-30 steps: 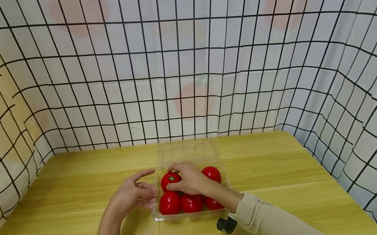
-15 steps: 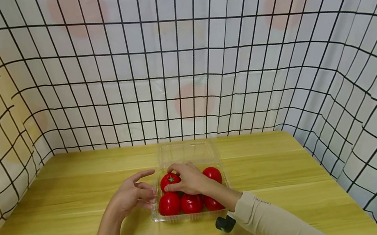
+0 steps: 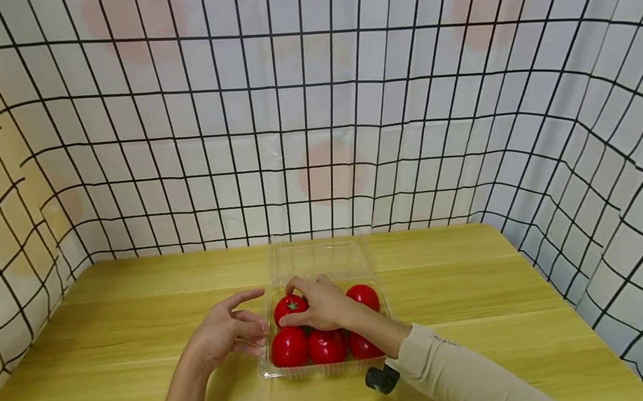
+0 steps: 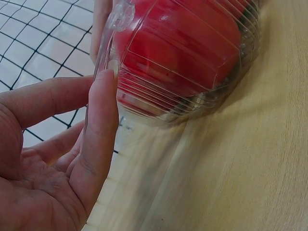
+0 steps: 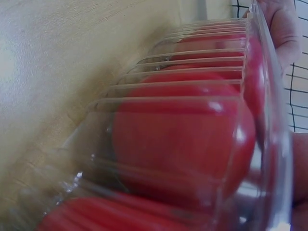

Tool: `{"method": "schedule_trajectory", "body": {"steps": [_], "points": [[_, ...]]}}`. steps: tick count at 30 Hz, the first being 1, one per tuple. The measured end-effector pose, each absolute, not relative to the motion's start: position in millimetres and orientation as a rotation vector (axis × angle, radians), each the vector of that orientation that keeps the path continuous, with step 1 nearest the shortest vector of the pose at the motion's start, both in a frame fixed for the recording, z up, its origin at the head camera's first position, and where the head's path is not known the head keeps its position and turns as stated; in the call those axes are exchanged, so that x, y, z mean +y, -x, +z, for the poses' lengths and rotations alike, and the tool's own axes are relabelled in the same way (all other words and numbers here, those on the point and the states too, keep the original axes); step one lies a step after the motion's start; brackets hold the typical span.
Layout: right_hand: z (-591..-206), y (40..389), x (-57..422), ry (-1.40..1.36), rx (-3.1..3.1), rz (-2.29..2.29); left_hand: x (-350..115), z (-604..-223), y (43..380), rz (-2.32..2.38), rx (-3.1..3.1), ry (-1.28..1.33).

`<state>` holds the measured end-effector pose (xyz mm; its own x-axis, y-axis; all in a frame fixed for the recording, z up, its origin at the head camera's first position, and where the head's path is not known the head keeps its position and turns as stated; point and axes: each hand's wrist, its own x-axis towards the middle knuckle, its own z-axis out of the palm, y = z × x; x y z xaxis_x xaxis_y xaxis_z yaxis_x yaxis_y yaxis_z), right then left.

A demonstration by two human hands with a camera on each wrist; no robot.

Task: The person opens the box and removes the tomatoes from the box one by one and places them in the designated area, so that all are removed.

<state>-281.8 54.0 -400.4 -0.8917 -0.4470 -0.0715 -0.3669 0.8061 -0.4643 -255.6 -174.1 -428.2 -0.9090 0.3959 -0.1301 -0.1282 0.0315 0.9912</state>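
In the head view, a clear plastic box [image 3: 328,369] full of several shiny red tomatoes stands on the table. My right hand [image 3: 327,304] reaches over it. Thumb and fingers hold the back-left tomato [image 3: 291,306], whose green star-shaped stem end faces up. At the box's left rim is my left hand [image 3: 223,335]; in the left wrist view its fingertips [image 4: 104,79] pinch that rim from both sides. Through the ribbed wall in the right wrist view, a front tomato [image 5: 183,134] shows close up. My right hand hides part of the back row.
The box's clear lid [image 3: 320,261] lies folded back behind it. Wood-grain table [image 3: 471,296] extends on both sides. White walls with a black grid net [image 3: 283,122] enclose the back and sides. A black camera mount sits on each wrist.
My right wrist has shifted very slightly up and left. Its fingers remain round the back-left tomato. The left hand and the box stay where they were.
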Motion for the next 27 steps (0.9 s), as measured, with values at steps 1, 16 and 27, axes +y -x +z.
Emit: {"method": "schedule_trajectory", "body": {"steps": [1,16,27], "points": [[-400.6,282.2,53.8,0.639,2.816,-0.669,-174.2,-428.4,255.7,1.938,1.945,-0.272],[-406.6,284.3,51.9,0.565,2.849,-0.811,-174.2,-428.7,255.3,1.947,1.945,-0.263],[-405.5,286.9,56.1,0.57,2.761,-1.031,-174.5,-428.2,255.3,1.95,1.939,-0.265]]}}
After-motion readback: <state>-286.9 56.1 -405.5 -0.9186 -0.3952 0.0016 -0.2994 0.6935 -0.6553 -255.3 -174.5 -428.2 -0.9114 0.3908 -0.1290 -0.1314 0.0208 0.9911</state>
